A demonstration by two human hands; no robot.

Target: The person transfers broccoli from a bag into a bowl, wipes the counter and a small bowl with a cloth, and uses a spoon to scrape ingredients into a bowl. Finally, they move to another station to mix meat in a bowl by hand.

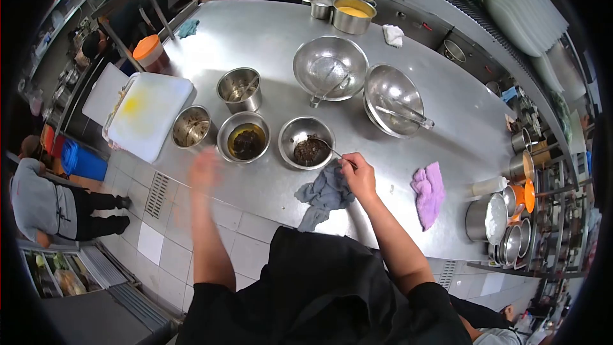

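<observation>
My right hand is closed on the handle of a spoon, whose end rests in dark chopped food inside a steel bowl. Motion blurs my left hand, which hovers just below a steel pot with brown residue. Between the pot and the spoon's bowl sits another steel bowl holding oil and a dark mixture. Behind them stands a deeper pot with a utensil in it. A grey cloth lies below my right hand.
Two large bowls with utensils stand farther back. A white cutting board is at left, a purple cloth at right. Beyond are a pot of yellow liquid and stacked pots. A person stands at far left.
</observation>
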